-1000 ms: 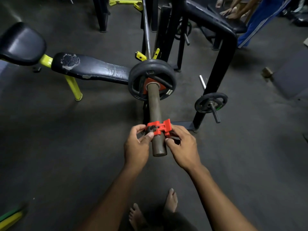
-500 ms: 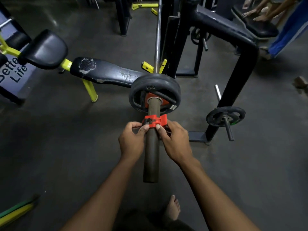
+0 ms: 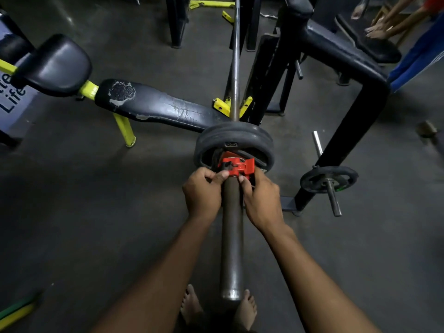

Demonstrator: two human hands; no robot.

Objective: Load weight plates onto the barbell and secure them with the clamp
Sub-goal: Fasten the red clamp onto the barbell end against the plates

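Note:
The barbell sleeve [image 3: 231, 236] runs away from me, its thin bar resting in yellow rack hooks. Black weight plates [image 3: 234, 137] sit on the sleeve, with a red hub showing inside them. A red clamp [image 3: 237, 166] is around the sleeve right against the plates. My left hand [image 3: 203, 192] pinches the clamp's left side with thumb and fingers. My right hand [image 3: 262, 198] grips its right side, fingers curled round the lever part. Part of the clamp is hidden by my fingers.
A worn black bench [image 3: 153, 104] with yellow legs lies to the left. A black rack frame [image 3: 346, 131] stands at right, with a small plate [image 3: 329, 180] on its storage peg. Another person's legs [image 3: 418, 51] are at the far right. My bare feet stand under the sleeve's end.
Both hands have slid the red clamp along the sleeve from near its end up to the plates. The view has closed in on the bar.

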